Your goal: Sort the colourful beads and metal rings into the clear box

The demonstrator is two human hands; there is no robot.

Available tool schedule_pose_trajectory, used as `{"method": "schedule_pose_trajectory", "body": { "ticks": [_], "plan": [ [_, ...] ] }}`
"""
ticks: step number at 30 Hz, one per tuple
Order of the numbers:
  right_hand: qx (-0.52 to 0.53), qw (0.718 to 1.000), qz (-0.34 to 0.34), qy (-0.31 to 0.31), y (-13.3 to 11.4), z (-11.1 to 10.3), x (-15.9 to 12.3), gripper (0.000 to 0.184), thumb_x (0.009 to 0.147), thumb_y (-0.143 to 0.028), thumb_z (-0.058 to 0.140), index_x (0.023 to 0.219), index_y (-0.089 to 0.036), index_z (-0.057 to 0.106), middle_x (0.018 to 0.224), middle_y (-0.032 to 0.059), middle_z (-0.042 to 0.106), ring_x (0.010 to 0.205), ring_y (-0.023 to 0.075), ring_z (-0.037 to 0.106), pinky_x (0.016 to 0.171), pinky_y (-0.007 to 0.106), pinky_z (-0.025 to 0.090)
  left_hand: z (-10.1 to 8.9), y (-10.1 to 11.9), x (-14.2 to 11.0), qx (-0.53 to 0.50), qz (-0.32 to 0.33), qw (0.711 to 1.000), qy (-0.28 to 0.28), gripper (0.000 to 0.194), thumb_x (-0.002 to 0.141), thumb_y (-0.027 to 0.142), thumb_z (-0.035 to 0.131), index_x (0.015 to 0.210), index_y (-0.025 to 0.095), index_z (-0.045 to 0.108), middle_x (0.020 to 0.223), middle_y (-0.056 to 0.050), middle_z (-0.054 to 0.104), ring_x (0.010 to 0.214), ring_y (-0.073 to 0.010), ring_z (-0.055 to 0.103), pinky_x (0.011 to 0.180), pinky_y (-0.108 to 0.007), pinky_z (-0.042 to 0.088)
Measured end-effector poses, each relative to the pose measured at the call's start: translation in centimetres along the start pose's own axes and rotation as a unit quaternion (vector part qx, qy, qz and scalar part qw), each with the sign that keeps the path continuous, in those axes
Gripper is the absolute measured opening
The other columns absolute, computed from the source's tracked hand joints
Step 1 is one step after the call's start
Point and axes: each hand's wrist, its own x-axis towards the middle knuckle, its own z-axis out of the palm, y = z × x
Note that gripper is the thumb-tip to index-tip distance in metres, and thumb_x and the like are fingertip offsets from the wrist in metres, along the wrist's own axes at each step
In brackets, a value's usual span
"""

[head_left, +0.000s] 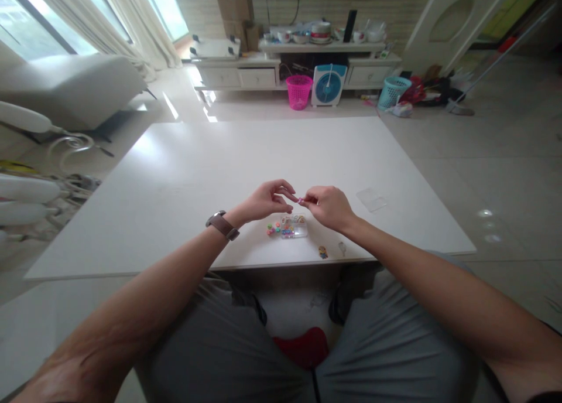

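My left hand (267, 200) and my right hand (328, 207) meet above the white table (184, 174), fingertips almost touching. A tiny pink bead (300, 200) sits between them, pinched by my right thumb and forefinger. My left fingers are pinched together at the same spot; what they hold is too small to make out. Just below the hands a small clear box (293, 227) holds colourful beads, and a few loose beads (272, 229) lie to its left. A brown watch (222, 225) is on my left wrist.
A yellow figure charm (323, 252) and a pale charm (342, 248) lie near the table's front edge. A clear plastic lid (371, 199) lies to the right. Beyond the table stand a pink basket (298, 91), a fan (329, 85) and a teal basket (393, 91).
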Motion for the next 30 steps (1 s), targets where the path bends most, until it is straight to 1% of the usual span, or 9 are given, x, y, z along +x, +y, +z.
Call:
{"method": "schedule_pose_trajectory", "body": {
  "ticks": [3,7,16,22,26,30],
  "plan": [
    [-0.011,1.0,-0.001,-0.001,-0.11,-0.04,-0.06,0.018,0.088,-0.034,0.062,0.079,-0.022,0.071,0.079,0.0017,0.072,0.071,0.0159,0.061,0.064,0.028,0.036,0.02,0.14,-0.05,0.003,-0.003,1.0,-0.002,0.036,0.071,0.015,0.078,0.099,0.013,0.055,0.101,-0.012,0.074,0.068,-0.01,0.068,0.065,-0.023,0.054],
    [-0.014,1.0,-0.012,0.001,-0.24,-0.12,-0.12,0.017,0.088,-0.034,0.061,0.081,-0.021,0.071,0.081,0.0011,0.072,0.071,0.0154,0.061,0.063,0.028,0.036,0.06,0.26,-0.1,0.005,-0.008,1.0,0.002,0.036,0.07,0.015,0.078,0.099,0.013,0.055,0.102,-0.011,0.074,0.065,-0.0085,0.066,0.064,-0.023,0.054],
    [-0.015,1.0,-0.025,0.001,-0.32,-0.2,-0.14,0.018,0.09,-0.033,0.058,0.085,-0.021,0.071,0.082,0.0018,0.072,0.072,0.0158,0.062,0.064,0.028,0.037,0.15,0.61,-0.13,0.016,-0.012,1.0,0.007,0.036,0.07,0.016,0.078,0.098,0.013,0.056,0.1,-0.01,0.073,0.065,-0.0079,0.065,0.064,-0.023,0.053],
    [-0.021,0.999,-0.027,-0.001,-0.41,-0.16,-0.13,0.017,0.09,-0.032,0.058,0.088,-0.021,0.071,0.083,0.0021,0.072,0.072,0.0158,0.062,0.065,0.027,0.038,0.05,0.25,0.0,0.014,-0.015,1.0,0.01,0.034,0.071,0.016,0.076,0.099,0.013,0.057,0.097,-0.01,0.074,0.07,-0.0123,0.069,0.067,-0.026,0.055],
    [-0.025,0.999,-0.029,0.004,-0.38,-0.08,-0.09,0.015,0.089,-0.031,0.058,0.088,-0.021,0.07,0.083,0.0014,0.072,0.072,0.0154,0.062,0.065,0.027,0.038,-0.08,-0.1,0.06,0.013,-0.024,1.0,0.015,0.03,0.074,0.02,0.076,0.098,0.013,0.058,0.09,-0.008,0.074,0.07,-0.0137,0.069,0.068,-0.028,0.056],
    [-0.015,0.999,-0.037,-0.001,-0.43,-0.14,-0.09,0.019,0.091,-0.033,0.057,0.092,-0.021,0.071,0.086,0.0023,0.072,0.074,0.0154,0.062,0.066,0.027,0.038,-0.15,-0.28,0.1,0.025,-0.022,0.999,0.023,0.027,0.078,0.029,0.075,0.095,0.013,0.062,0.087,-0.007,0.072,0.07,-0.0134,0.069,0.066,-0.026,0.055]
  ]
}}
